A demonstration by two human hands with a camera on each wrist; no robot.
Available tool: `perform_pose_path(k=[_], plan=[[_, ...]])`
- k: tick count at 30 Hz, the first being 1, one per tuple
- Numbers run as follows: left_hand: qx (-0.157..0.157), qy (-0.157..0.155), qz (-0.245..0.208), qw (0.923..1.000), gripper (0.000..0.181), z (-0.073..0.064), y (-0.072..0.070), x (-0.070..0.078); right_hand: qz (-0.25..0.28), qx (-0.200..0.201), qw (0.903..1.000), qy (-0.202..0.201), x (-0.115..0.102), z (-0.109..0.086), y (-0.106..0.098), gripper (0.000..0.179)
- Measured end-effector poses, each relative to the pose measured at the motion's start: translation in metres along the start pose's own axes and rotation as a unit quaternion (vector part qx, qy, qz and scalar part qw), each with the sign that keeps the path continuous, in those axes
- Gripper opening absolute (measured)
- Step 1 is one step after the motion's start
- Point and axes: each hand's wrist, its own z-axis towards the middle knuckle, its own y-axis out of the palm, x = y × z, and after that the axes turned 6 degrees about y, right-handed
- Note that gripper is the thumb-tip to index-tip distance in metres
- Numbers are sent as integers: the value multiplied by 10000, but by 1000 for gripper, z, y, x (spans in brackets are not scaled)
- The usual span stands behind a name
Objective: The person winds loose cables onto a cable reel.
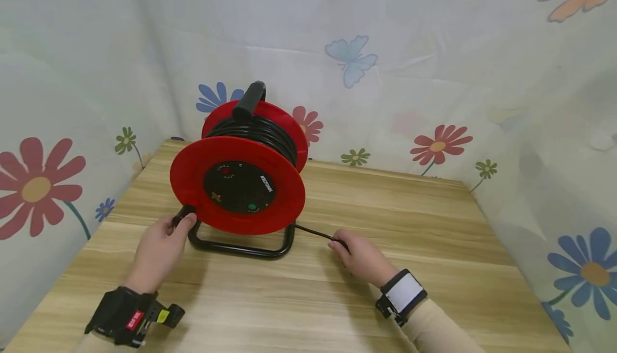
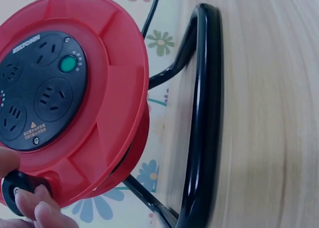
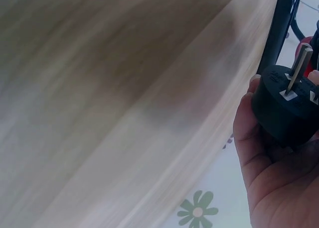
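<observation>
A red cable reel [image 1: 185,176] stands on its black tubular frame [image 1: 241,250], with black cable [image 1: 260,133] wound between its discs. My left hand [image 1: 159,251] pinches the black crank knob [image 2: 31,182] at the lower left of the front disc. To the right of the reel, my right hand [image 1: 363,259] holds the black plug [image 3: 281,108], its metal pins exposed. From that hand a short stretch of cable [image 1: 315,232] runs to the reel's lower right. Sockets and a green button [image 2: 68,63] show on the reel's black centre panel in the left wrist view.
The reel's black carry handle [image 1: 248,104] rises above the discs. Under everything is a wood-grain table [image 1: 409,219]. A pale curtain [image 1: 409,74] printed with flowers and butterflies hangs behind the table and on both sides.
</observation>
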Motion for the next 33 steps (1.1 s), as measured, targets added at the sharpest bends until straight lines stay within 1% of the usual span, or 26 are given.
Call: perform_pose_path(k=[5,9,15,20,25,33], plan=[[502,173,-158,9985,57,-1,-2,3,54,-23,9999,-119,-5,1,0,12],[772,242,-321,9962,54,-1,-2,3,60,-52,9998,-173,-8,1,0,12],[1105,220,-461,9926,52,0,-2,4,124,-69,9998,-165,-11,4,4,15],[1179,270,-439,9917,50,1,-3,8,152,-5,9998,-115,-13,7,9,18],[1148,336,-412,9920,49,0,-5,13,102,107,9997,-169,-16,10,14,16],[1214,367,-419,9910,48,0,-10,21,119,-103,9994,-309,-22,14,18,15]])
